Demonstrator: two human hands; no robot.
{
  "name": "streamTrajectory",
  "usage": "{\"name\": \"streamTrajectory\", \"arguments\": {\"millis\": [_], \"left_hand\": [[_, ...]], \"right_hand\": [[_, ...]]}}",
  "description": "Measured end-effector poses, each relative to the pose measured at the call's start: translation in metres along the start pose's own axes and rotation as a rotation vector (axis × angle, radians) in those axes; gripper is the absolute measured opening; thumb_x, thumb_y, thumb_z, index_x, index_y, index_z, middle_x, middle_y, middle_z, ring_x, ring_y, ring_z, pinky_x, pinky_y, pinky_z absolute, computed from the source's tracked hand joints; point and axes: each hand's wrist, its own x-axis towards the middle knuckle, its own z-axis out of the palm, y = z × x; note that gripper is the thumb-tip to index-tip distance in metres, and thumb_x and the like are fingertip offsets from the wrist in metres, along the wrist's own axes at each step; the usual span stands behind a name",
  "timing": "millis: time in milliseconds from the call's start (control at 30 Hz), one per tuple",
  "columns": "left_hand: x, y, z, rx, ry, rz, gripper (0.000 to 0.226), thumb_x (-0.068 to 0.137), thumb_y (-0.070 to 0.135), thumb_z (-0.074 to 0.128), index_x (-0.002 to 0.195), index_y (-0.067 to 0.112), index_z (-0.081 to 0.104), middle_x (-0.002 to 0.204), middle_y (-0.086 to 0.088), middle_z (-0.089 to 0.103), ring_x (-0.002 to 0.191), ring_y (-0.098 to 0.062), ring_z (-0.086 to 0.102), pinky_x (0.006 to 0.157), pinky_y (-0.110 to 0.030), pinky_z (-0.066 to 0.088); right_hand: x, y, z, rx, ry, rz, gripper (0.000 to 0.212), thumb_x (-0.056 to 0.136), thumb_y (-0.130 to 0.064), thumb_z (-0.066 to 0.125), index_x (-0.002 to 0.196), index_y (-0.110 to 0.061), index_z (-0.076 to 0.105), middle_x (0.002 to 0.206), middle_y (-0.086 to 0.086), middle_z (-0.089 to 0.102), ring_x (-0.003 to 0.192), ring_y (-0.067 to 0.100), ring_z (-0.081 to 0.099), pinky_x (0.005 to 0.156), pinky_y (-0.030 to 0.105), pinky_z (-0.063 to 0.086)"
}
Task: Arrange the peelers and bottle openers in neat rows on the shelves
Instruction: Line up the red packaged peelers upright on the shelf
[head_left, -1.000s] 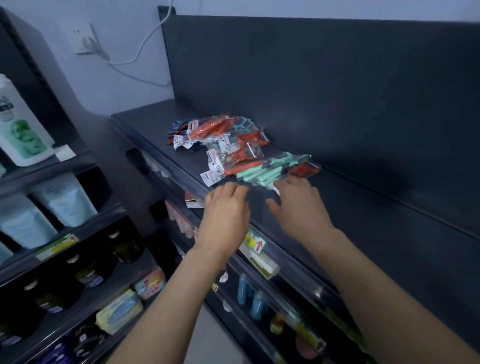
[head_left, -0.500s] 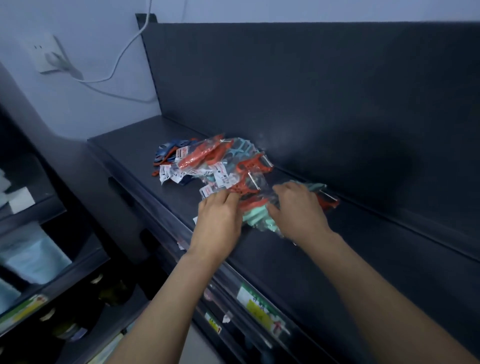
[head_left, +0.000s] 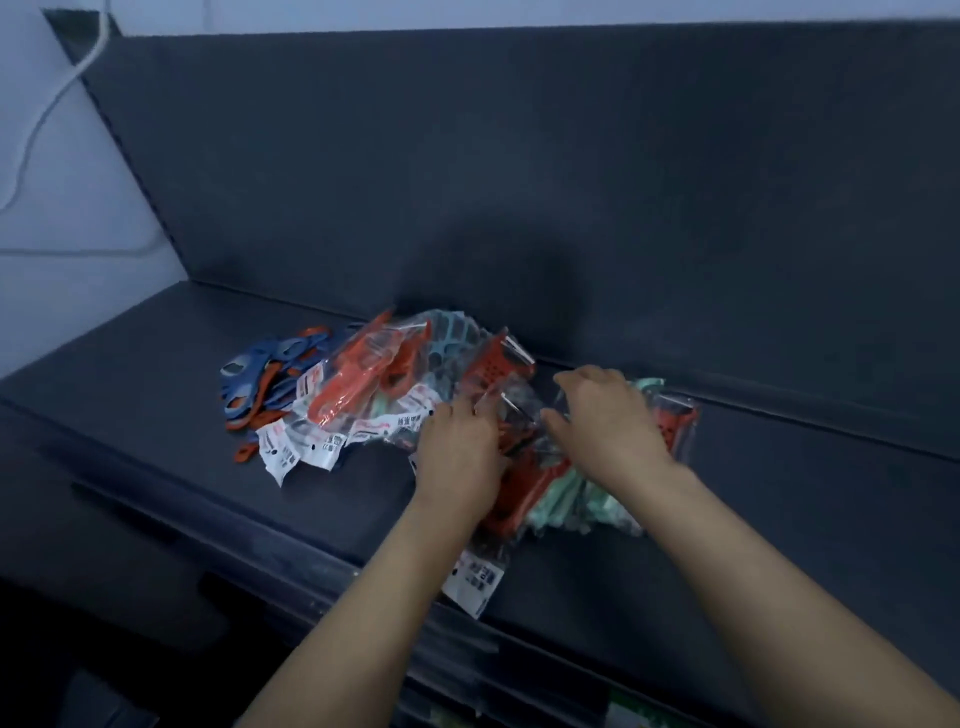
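Left hand (head_left: 457, 457) and right hand (head_left: 608, 423) both press into the right half of the peeler pile (head_left: 363, 374), fingers bent into the plastic. Can't tell if either actually grips a packet; looks like gathering a bunch to square up. Bottle openers (head_left: 254, 382) lie loose at the pile's left end on the shelf (head_left: 156, 441), 0 rows yet.

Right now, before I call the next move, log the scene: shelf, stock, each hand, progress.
shelf: dark shelf, carrying all the stock
bottle openers: blue and orange, loose heap at the left
bagged peelers: red and mint, jumbled pile, centre to right
left hand: in the pile, grip unclear
right hand: on the bags, grip unclear
progress: no rows yet
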Motion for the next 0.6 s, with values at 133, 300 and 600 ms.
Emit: {"name": "streamTrajectory", "arguments": {"millis": [133,300,600], "left_hand": [[0.01,-0.008,0.0,-0.106,-0.005,0.052,0.042,0.079,0.021,0.061,0.117,0.007,0.048,0.118,-0.014,0.052,0.108,-0.031,0.048,0.084,-0.038,0.042],[0.015,-0.027,-0.021,-0.34,0.117,0.001,0.041,0.076,0.028,0.063,0.108,0.005,0.053,0.105,-0.014,0.056,0.097,-0.03,0.053,0.073,-0.031,0.039],[0.028,-0.102,-0.046,-0.387,0.17,-0.413,0.044,0.073,0.034,0.06,0.101,0.0,0.059,0.103,-0.018,0.056,0.101,-0.035,0.047,0.087,-0.043,0.041]], "right_hand": [[0.004,-0.008,0.006,-0.014,0.025,0.084,0.037,0.092,-0.032,0.051,0.12,-0.01,0.055,0.121,0.011,0.056,0.113,0.03,0.048,0.092,0.037,0.039],[0.017,-0.022,0.01,0.002,0.023,0.115,0.033,0.09,-0.031,0.054,0.115,-0.01,0.056,0.118,0.013,0.057,0.112,0.032,0.049,0.092,0.037,0.04],[0.059,-0.064,0.032,0.121,-0.118,0.105,0.05,0.093,-0.039,0.048,0.136,-0.014,0.04,0.131,0.017,0.046,0.117,0.039,0.047,0.093,0.042,0.044]]}}
